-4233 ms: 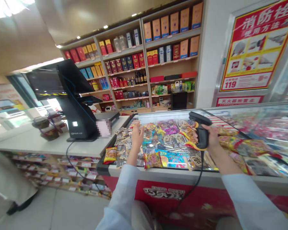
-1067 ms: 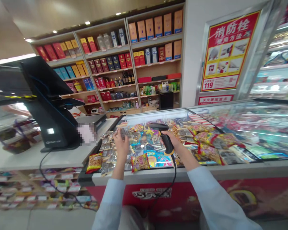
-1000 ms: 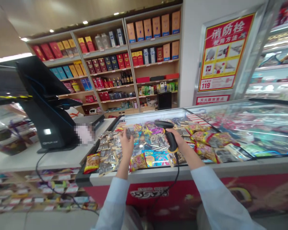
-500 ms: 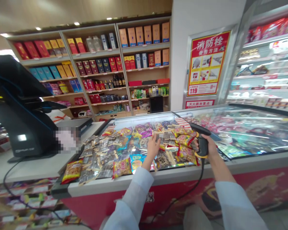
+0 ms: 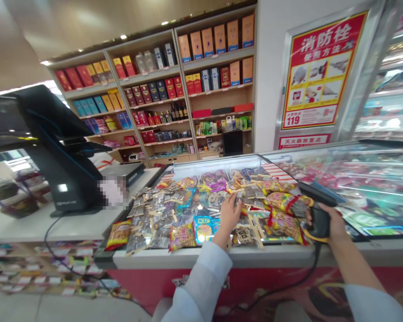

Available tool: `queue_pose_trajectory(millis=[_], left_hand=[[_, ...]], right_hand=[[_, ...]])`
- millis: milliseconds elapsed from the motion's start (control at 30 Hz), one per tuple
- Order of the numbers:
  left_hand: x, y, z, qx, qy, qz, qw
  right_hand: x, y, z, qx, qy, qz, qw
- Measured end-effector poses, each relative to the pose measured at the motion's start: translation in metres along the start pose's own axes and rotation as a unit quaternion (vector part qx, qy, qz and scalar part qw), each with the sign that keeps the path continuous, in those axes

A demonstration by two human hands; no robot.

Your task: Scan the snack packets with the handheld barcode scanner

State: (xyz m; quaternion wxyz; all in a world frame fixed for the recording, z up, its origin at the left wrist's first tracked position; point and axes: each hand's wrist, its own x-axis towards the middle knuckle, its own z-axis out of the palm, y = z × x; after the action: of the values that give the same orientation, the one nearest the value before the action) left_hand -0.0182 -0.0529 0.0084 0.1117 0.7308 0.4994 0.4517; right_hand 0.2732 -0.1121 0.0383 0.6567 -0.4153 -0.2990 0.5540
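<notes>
Many small snack packets lie spread over the glass top of a freezer [image 5: 195, 261]. My left hand [image 5: 230, 212] rests over them near the middle, its fingers bent down at clear packets with sticks; whether it grips one is too small to tell. Just in front of it lie a blue packet [image 5: 203, 226] and a red and yellow packet [image 5: 182, 236]. My right hand [image 5: 334, 226] is wrapped round the handle of a black and yellow scanner [image 5: 319, 221], whose head points left over the packets. A black cable hangs from the scanner's handle.
At the left a black checkout terminal [image 5: 65, 165] stands on a white counter [image 5: 87, 228], with a cable running down. A second glass-topped freezer [image 5: 372, 188] is at the right. Shelves of boxes [image 5: 157, 89] and a red sign [image 5: 322, 71] are behind.
The view has swung left, so the scene sits farther right. My left hand stays over the packets, and my right hand still holds the scanner.
</notes>
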Motion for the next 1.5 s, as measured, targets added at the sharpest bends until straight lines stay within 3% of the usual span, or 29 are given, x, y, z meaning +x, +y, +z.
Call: queue_pose_trajectory(millis=[533,767,967,1300,1500], left_hand=[[-0.0010,0.0027,0.0004,0.021,-0.007,0.000,1.000],[-0.0022,0.0088,-0.0055,0.028,0.002,-0.036,0.999],[-0.0013,0.0065,-0.0068,0.046,0.028,-0.104,0.993],[-0.0033,0.0077,-0.0033,-0.017,-0.014,-0.011,1.000],[-0.0037,0.0087,-0.0054,0.032,0.022,-0.060,0.997]], right_hand=[[-0.0012,0.0009,0.0012,-0.021,0.060,0.027,0.998],[-0.0007,0.0029,-0.0003,-0.015,0.063,0.022,0.998],[-0.0027,0.0018,-0.0003,-0.018,0.062,0.038,0.997],[-0.0019,0.0015,-0.0001,-0.013,0.061,0.038,0.997],[-0.0005,0.0034,-0.0021,-0.036,0.055,0.023,0.998]])
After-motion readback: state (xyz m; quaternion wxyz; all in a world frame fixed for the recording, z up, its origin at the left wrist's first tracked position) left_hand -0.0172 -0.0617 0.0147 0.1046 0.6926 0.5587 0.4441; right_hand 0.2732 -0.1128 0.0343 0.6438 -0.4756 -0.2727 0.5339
